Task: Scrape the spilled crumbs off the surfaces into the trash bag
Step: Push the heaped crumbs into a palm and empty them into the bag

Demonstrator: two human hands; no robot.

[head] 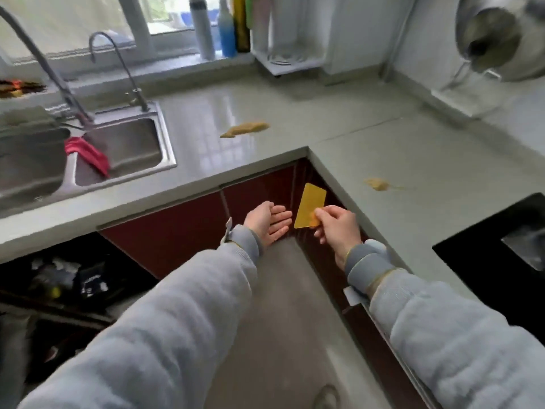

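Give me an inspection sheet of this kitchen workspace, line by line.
Surface: grey L-shaped countertop, glossy, seam at the corner.
Job's things: larger crumb pile right of the sink; smaller crumb pile on the right run; yellow scraper card; trash bag not in view.
Clutter: red cloth over the sink divider; bottles on the windowsill; metal pot on a rack.
Grips: right hand pinches the card; left hand open, palm up, empty.
Cables: nothing seen.
Surroundings: double sink, two faucets, dark red cabinets, black stovetop, window.
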